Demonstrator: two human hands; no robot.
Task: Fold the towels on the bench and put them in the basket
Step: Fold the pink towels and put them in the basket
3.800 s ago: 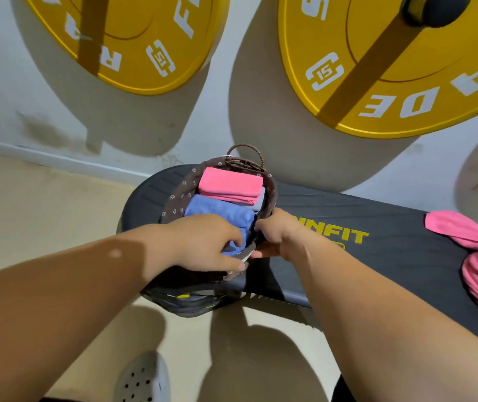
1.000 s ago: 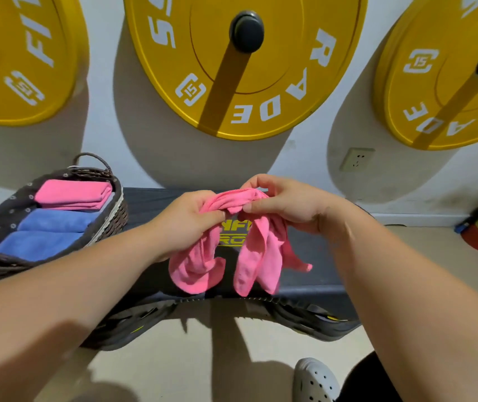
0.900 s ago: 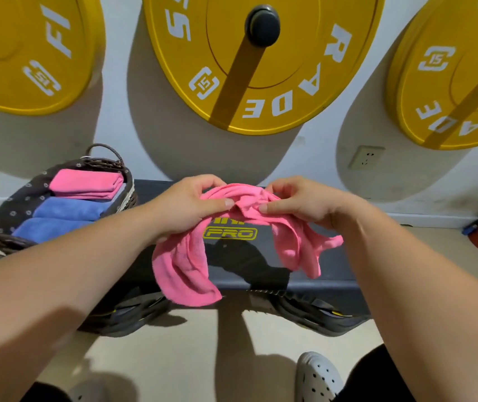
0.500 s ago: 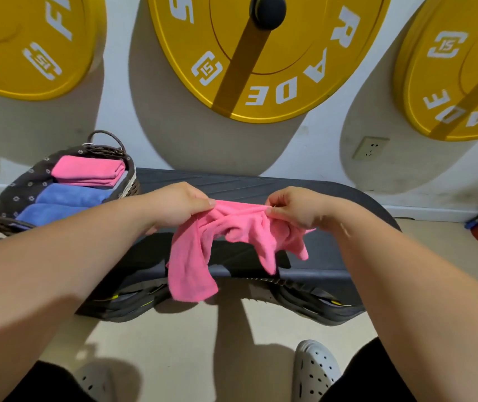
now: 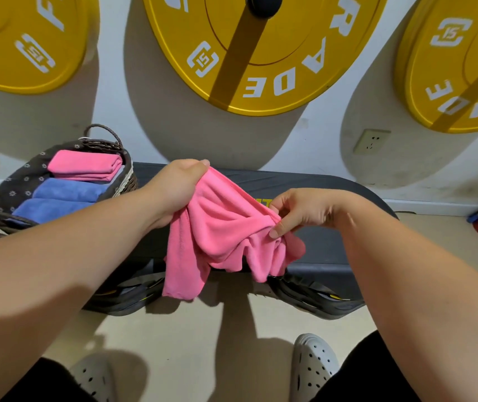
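The left hand (image 5: 177,192) is gripping one bunched end of a pink towel (image 5: 220,227), its fingers curling round the cloth so that the gathered edge is disappearing into the fist. The right hand (image 5: 304,210) is pinching the other end of the same towel between thumb and fingertips, lower than the left hand and nearer the person. The towel is hanging crumpled and unfolded between the two hands, sagging in loose folds, with its longest flap drooping below the left hand past the near edge of the table (image 5: 327,184). Whether the cloth is touching the table's dark padded top I cannot tell.

Out to the left of the left hand, a wicker basket (image 5: 3,195) with a dark flowered lining is sitting on the table's end. A folded pink towel (image 5: 84,166) is lying at its far end, and two folded blue towels (image 5: 66,190) are lying side by side nearer the person.

Beyond the hands, yellow weight plates (image 5: 261,53) are hanging on the white wall, and a wall socket (image 5: 371,141) is showing up and to the right of the right hand. Below the hands, grey perforated clogs (image 5: 313,364) are standing on the beige floor (image 5: 203,343).
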